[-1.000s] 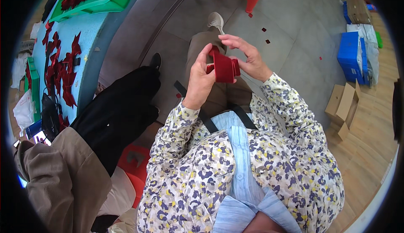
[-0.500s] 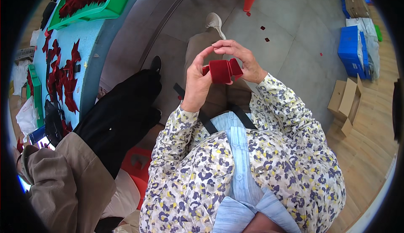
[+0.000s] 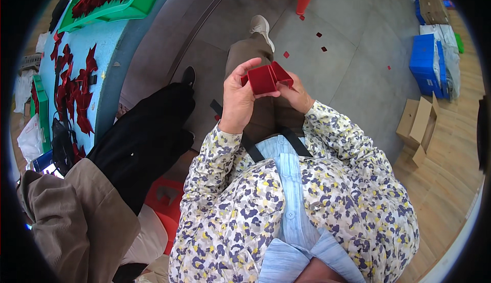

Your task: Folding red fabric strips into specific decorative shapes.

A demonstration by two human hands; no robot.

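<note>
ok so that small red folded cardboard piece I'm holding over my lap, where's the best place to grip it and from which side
Probably by its flat outer panels, one from each side. The small red folded cardboard piece stands open like a little box, flaps angled up. The left hand already pinches the left panel, and the right hand supports it from behind and below. Coming in sideways keeps the creased middle free; pressing down from the top would likely flatten the folds.

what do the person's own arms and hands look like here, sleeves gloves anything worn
Both arms wear long sleeves of a cream fabric printed with small navy, grey and yellow blotches, ending in plain cuffs at the wrists. The left hand and right hand are bare: no gloves, and no rings or watch show.
</note>
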